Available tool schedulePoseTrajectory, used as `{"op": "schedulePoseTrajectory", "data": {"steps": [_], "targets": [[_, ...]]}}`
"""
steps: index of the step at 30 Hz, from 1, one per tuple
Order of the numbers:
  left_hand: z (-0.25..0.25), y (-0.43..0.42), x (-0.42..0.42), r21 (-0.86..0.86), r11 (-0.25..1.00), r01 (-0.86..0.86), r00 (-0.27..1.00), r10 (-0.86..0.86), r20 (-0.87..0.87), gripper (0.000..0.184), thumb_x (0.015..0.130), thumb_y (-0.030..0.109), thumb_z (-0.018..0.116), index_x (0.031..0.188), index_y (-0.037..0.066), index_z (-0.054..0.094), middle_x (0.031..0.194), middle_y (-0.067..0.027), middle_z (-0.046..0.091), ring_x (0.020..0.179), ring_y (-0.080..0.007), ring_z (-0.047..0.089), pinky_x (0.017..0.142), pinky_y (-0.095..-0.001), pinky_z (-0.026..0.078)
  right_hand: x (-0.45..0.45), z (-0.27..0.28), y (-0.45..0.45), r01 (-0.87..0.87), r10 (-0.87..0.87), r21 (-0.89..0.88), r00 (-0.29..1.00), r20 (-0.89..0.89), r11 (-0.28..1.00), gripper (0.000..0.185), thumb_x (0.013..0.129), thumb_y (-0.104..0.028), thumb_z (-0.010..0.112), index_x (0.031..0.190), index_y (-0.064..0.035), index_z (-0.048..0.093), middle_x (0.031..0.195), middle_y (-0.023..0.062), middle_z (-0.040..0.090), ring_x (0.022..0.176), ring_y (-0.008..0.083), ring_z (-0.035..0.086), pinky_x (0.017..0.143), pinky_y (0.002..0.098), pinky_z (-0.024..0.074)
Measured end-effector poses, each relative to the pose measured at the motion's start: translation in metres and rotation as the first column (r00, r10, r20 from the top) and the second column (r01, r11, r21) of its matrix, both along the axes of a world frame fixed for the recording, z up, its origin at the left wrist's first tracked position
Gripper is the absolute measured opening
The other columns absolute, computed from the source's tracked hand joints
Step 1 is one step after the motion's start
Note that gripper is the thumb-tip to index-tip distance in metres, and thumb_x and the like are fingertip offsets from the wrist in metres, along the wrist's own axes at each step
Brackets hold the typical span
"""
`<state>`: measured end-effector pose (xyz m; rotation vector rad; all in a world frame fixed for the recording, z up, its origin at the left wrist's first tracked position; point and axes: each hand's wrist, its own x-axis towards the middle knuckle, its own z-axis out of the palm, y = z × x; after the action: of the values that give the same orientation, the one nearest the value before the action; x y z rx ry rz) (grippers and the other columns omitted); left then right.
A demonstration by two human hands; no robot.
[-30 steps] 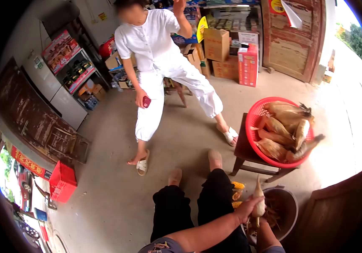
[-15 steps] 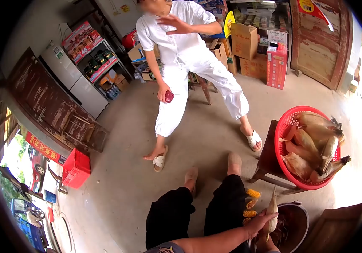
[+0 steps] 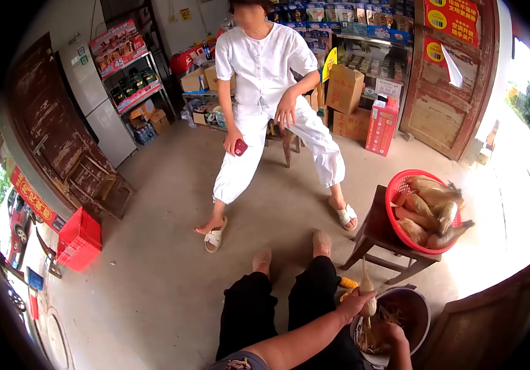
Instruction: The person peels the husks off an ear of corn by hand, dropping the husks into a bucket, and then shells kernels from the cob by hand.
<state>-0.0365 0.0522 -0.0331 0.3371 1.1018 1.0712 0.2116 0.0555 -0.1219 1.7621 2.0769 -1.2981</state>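
My left hand (image 3: 354, 304) is closed round a pale ear of corn in its husk (image 3: 367, 287), held upright with its thin tip pointing up. My right hand (image 3: 391, 336) is over the bucket (image 3: 425, 320), just below and right of the ear; its fingers are curled, and what they hold, if anything, is hidden. Husk scraps (image 3: 394, 313) lie inside the bucket. Bare yellow corn (image 3: 348, 283) shows on the floor beside my knee. Several husked-in ears (image 3: 438, 197) fill a red basket (image 3: 392, 213).
The red basket rests on a wooden stool (image 3: 373, 231) beyond the bucket. A person in white (image 3: 265, 68) sits facing me, a red phone (image 3: 240, 147) in one hand. A red crate (image 3: 80, 240) stands left. A wooden panel (image 3: 481, 327) is close on the right.
The seated person's raised hand has come down to the thigh. My right hand has moved away from the ear's lower end, while my left keeps hold of it. The view has shifted.
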Motion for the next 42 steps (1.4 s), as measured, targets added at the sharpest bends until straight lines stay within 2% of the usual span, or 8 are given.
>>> {"op": "schedulePoseTrajectory", "data": {"steps": [3,7,13,23,35,37,38,42], "targets": [[0.009,-0.005,-0.005,0.086,0.996,0.013,0.999,-0.009,-0.043,0.051,0.086,0.039,0.062,0.121,0.003,0.051,0.106,-0.0064,0.059,0.097,-0.0140,0.055,0.085,-0.0284,0.042,-0.028,0.067,-0.002,0.185,-0.226,-0.133,0.856,-0.464,0.974,0.032,0.096,-0.028,0.047,0.094,-0.0008,0.063,0.084,0.0072,0.067,0.076,0.0176,0.064,0.069,0.0306,0.0505],[0.035,-0.017,-0.018,0.127,0.992,-0.019,0.999,0.025,-0.044,0.045,0.088,0.039,0.058,0.114,0.002,0.052,0.098,-0.0075,0.061,0.087,-0.0155,0.058,0.078,-0.0293,0.045,-0.096,0.165,-0.024,0.044,-0.312,-0.403,0.710,-0.631,0.914,0.041,0.096,-0.036,0.048,0.106,0.0011,0.061,0.088,0.0056,0.064,0.079,0.0143,0.061,0.072,0.0268,0.0485],[0.039,-0.030,-0.050,0.116,0.993,-0.026,0.915,-0.023,0.402,0.046,0.091,0.045,0.049,0.088,0.001,0.062,0.078,-0.0088,0.063,0.065,-0.0180,0.061,0.065,-0.0292,0.050,-0.129,0.154,-0.033,-0.076,-0.318,-0.450,0.604,-0.731,0.890,0.042,0.096,-0.037,0.047,0.102,0.0024,0.058,0.087,0.0078,0.061,0.079,0.0191,0.059,0.073,0.0310,0.0470],[0.043,-0.032,-0.050,0.052,0.998,-0.025,0.844,-0.007,0.537,0.039,0.090,0.042,0.055,0.093,0.003,0.054,0.077,-0.0100,0.061,0.064,-0.0179,0.060,0.056,-0.0290,0.051,-0.153,0.153,-0.049,0.045,-0.499,-0.568,0.541,-0.677,0.822,0.026,0.095,-0.024,0.049,0.088,0.0001,0.055,0.073,0.0070,0.057,0.061,0.0183,0.052,0.058,0.0303,0.0427],[0.041,-0.029,-0.047,0.018,0.994,0.112,0.931,-0.111,0.348,0.040,0.088,0.042,0.057,0.085,0.003,0.056,0.064,-0.0093,0.058,0.047,-0.0179,0.056,0.046,-0.0282,0.048,-0.158,0.132,-0.068,0.138,-0.301,-0.284,0.661,-0.687,0.949,0.022,0.093,-0.024,0.053,0.085,-0.0047,0.060,0.064,-0.0026,0.054,0.053,0.0111,0.050,0.050,0.0251,0.0374],[0.043,-0.029,-0.051,0.021,0.991,0.128,0.910,-0.126,0.395,0.040,0.088,0.042,0.058,0.089,0.002,0.055,0.064,-0.0108,0.058,0.048,-0.0187,0.056,0.046,-0.0287,0.049,-0.162,0.136,-0.070,0.003,0.286,0.492,0.811,-0.511,0.871,0.022,0.089,-0.023,0.057,0.082,-0.0024,0.061,0.066,0.0059,0.059,0.059,0.0228,0.058,0.056,0.0338,0.0441],[0.043,-0.029,-0.052,-0.016,0.989,0.150,0.887,-0.127,0.443,0.041,0.088,0.041,0.058,0.093,0.001,0.052,0.064,-0.0126,0.058,0.048,-0.0203,0.056,0.046,-0.0297,0.049,-0.156,0.142,-0.071,-0.112,0.349,0.524,0.858,-0.377,0.844,0.024,0.085,-0.024,0.060,0.077,-0.0009,0.061,0.070,0.0152,0.062,0.067,0.0329,0.061,0.064,0.0396,0.0464],[0.048,-0.037,-0.051,0.020,0.991,0.131,0.888,-0.126,0.442,0.041,0.090,0.044,0.054,0.093,0.003,0.052,0.064,-0.0118,0.057,0.048,-0.0217,0.055,0.049,-0.0328,0.050,-0.150,0.157,-0.073,-0.168,0.400,0.564,0.860,-0.317,0.809,0.029,0.083,-0.028,0.063,0.073,-0.0002,0.060,0.067,0.0199,0.059,0.066,0.0351,0.059,0.060,0.0403,0.0457]]}}
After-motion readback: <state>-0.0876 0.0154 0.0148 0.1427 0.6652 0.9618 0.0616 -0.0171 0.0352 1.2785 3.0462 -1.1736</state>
